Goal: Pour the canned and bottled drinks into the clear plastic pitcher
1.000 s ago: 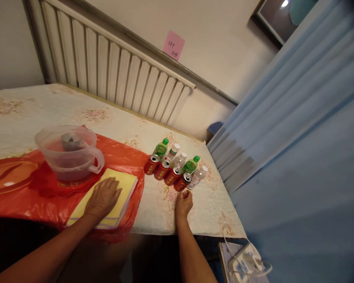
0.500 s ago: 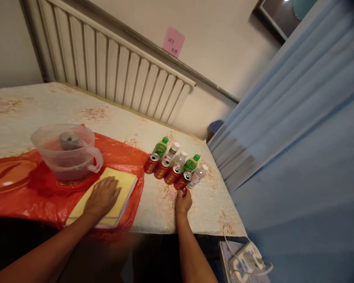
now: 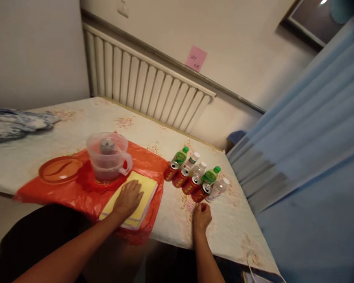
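Observation:
My left hand (image 3: 129,198) lies flat with its fingers stretched out on a folded yellow cloth (image 3: 147,188). My right hand (image 3: 202,219) rests on the bed just in front of the nearest red drink can (image 3: 201,193), fingers curled in and nothing seen in them. That can ends a slanting row of several opened red cans (image 3: 181,179). Behind them stand bottles, some with green caps (image 3: 211,175) and some with white caps (image 3: 193,159). Left of the cloth is a clear plastic measuring jug (image 3: 106,167), in which a grey can (image 3: 107,145) shows.
A red plastic bag (image 3: 59,192) is spread under the jug and cloth, with an orange round lid (image 3: 60,169) on it. Crumpled patterned fabric (image 3: 17,124) lies far left. A radiator (image 3: 147,82) lines the wall; a blue curtain (image 3: 309,157) hangs on the right.
My right hand has come away from the nearest can and drawn slightly back. My left hand stays on the cloth. The view has turned left, bringing the patterned fabric into sight.

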`<state>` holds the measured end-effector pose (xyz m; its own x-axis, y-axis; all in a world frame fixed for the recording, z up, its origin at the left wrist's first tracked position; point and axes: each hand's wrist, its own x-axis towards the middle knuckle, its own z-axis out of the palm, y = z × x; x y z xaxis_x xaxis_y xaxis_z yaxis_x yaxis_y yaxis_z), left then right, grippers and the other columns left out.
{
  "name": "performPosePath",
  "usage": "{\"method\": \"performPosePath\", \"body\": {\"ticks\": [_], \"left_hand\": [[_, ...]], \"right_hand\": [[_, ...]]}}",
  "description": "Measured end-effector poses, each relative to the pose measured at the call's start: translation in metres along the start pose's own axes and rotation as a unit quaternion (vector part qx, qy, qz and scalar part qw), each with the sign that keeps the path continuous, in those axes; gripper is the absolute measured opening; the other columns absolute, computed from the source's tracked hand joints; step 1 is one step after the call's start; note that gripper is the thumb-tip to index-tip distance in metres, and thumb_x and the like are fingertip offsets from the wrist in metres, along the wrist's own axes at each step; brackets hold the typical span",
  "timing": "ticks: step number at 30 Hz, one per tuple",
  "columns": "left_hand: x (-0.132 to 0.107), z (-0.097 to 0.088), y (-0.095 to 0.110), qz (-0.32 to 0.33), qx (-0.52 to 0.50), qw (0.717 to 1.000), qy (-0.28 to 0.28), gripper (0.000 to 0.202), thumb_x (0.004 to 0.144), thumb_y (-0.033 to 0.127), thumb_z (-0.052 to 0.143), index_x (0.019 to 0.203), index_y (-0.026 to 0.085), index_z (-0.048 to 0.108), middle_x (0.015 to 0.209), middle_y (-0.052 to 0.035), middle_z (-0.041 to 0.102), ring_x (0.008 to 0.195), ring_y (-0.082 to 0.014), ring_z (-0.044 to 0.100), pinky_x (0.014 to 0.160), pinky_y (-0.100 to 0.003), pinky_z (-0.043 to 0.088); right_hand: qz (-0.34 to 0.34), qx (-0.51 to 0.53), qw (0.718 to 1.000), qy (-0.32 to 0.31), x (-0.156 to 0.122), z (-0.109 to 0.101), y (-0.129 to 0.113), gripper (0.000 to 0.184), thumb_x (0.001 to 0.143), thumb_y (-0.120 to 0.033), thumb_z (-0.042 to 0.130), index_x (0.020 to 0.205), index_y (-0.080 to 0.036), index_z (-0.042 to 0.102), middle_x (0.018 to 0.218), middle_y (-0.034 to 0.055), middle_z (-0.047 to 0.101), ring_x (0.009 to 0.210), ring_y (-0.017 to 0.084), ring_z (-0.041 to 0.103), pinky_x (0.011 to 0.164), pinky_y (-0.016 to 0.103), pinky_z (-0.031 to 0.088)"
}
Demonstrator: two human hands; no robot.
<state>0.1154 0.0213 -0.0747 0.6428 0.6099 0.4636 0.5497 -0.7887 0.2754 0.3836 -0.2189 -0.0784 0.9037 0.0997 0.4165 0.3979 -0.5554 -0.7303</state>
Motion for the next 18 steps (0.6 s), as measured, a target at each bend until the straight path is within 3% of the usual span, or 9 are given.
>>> {"method": "performPosePath", "body": {"ticks": [3,7,10,14,18], "left_hand": [[-0.003,-0.002,0.003,0.000,-0.007,1.000,0.003,0.030,0.097,0.029,0.047,0.116,0.015,0.064,0.131,-0.0185,0.064,0.128,-0.0316,0.055,0.111,-0.049,0.041],[-0.007,-0.002,0.005,-0.012,-0.018,1.000,-0.001,0.028,0.096,0.025,0.047,0.116,0.015,0.065,0.133,-0.0180,0.063,0.129,-0.0311,0.054,0.114,-0.048,0.039],[-0.010,-0.001,0.007,-0.018,-0.033,0.999,-0.008,0.028,0.096,0.021,0.046,0.117,0.016,0.064,0.133,-0.0175,0.064,0.130,-0.0307,0.054,0.114,-0.050,0.038],[-0.006,0.000,0.010,-0.022,-0.032,0.998,-0.052,0.025,0.093,0.017,0.047,0.110,0.018,0.066,0.128,-0.0168,0.065,0.123,-0.0312,0.057,0.109,-0.052,0.041],[0.004,-0.004,0.010,-0.006,-0.031,0.994,-0.109,0.022,0.090,0.013,0.048,0.101,0.017,0.067,0.117,-0.0189,0.067,0.114,-0.0316,0.060,0.103,-0.052,0.043]], "right_hand": [[-0.013,0.000,1.000,-0.023,-0.008,-0.007,-0.007,0.027,0.081,-0.045,0.047,0.073,-0.023,0.062,0.069,0.0089,0.068,0.064,0.026,0.060,0.065,0.035,0.044],[-0.058,0.020,0.995,-0.080,-0.034,-0.012,-0.020,0.030,0.082,-0.050,0.051,0.077,-0.024,0.066,0.074,0.0083,0.072,0.069,0.026,0.065,0.068,0.034,0.047],[-0.086,0.061,0.984,-0.143,-0.057,-0.009,-0.043,0.033,0.084,-0.052,0.054,0.078,-0.023,0.068,0.073,0.0077,0.073,0.065,0.025,0.066,0.064,0.033,0.050],[-0.128,0.143,0.946,-0.262,-0.061,0.002,-0.107,0.028,0.085,-0.047,0.059,0.077,-0.022,0.069,0.062,0.0022,0.066,0.049,0.019,0.059,0.049,0.029,0.047],[-0.190,0.199,0.903,-0.331,-0.031,0.029,-0.190,0.022,0.086,-0.040,0.060,0.081,-0.020,0.069,0.062,0.0004,0.064,0.051,0.016,0.058,0.049,0.025,0.048]]}}
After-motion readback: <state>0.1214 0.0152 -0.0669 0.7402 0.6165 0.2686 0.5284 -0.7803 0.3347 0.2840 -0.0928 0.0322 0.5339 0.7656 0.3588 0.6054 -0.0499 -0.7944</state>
